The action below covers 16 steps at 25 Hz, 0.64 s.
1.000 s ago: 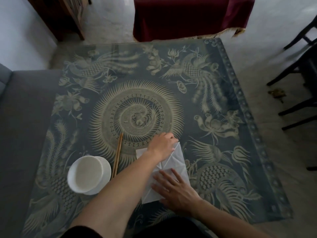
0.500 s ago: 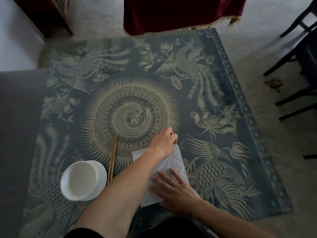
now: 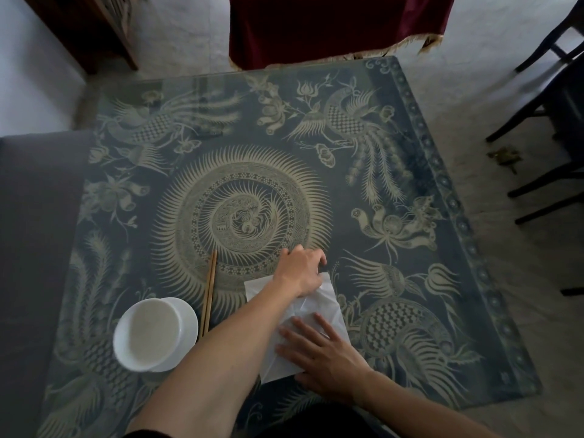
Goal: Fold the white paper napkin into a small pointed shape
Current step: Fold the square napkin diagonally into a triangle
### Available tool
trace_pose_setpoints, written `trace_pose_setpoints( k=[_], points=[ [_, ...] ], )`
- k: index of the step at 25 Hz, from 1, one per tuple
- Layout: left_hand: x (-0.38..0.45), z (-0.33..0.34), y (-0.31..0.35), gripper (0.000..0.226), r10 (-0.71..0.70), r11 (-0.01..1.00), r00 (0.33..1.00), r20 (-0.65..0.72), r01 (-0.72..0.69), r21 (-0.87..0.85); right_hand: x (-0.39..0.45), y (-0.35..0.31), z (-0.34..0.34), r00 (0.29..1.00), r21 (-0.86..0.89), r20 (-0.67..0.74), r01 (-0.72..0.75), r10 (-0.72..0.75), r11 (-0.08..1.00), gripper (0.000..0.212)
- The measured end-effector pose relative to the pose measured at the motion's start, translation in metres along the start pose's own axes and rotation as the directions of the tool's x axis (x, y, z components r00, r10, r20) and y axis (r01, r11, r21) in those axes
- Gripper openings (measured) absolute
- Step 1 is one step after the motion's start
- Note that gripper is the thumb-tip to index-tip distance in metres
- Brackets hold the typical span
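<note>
The white paper napkin lies creased and partly folded on the near part of the patterned table. My left hand reaches across from the left and sits on the napkin's far end. Its fingers are curled down over the paper, and that edge is hidden beneath them. My right hand lies flat with spread fingers on the napkin's near half, pressing it to the table. My left forearm covers the napkin's left side.
A white bowl stands on the table left of my left forearm. Beside it lies a pair of wooden chopsticks. A dark red draped piece stands beyond the far edge, and black chair legs stand at the right.
The view has shifted a little. Both hands stay on the napkin, and the left hand has crept slightly farther over its far end.
</note>
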<state>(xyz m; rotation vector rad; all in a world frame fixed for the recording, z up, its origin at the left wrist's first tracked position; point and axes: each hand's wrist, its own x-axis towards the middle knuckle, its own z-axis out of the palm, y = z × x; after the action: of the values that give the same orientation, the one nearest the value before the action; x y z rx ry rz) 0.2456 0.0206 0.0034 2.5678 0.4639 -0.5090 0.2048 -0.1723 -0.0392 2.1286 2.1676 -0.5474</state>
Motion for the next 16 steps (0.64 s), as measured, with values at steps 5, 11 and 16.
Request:
trace_pose_setpoints(
  k=[5, 11, 16],
  points=[
    [-0.004, -0.006, 0.000, 0.011, 0.049, 0.998, 0.998, -0.027, -0.050, -0.048, 0.001, -0.002, -0.002, 1.000, -0.020, -0.020, -0.006, 0.006, 1.000, 0.067],
    [-0.025, -0.028, -0.015, 0.007, 0.148, 0.961, 0.989, -0.015, -0.147, -0.235, 0.001, -0.005, -0.002, 0.997, -0.048, -0.080, -0.007, 0.003, 0.999, 0.062],
    [-0.056, -0.029, -0.028, 0.007, 0.166, 0.946, 0.979, -0.118, -0.192, -0.262, 0.000, -0.012, 0.001, 0.988, 0.006, -0.152, -0.009, 0.010, 1.000, 0.062]
  ],
)
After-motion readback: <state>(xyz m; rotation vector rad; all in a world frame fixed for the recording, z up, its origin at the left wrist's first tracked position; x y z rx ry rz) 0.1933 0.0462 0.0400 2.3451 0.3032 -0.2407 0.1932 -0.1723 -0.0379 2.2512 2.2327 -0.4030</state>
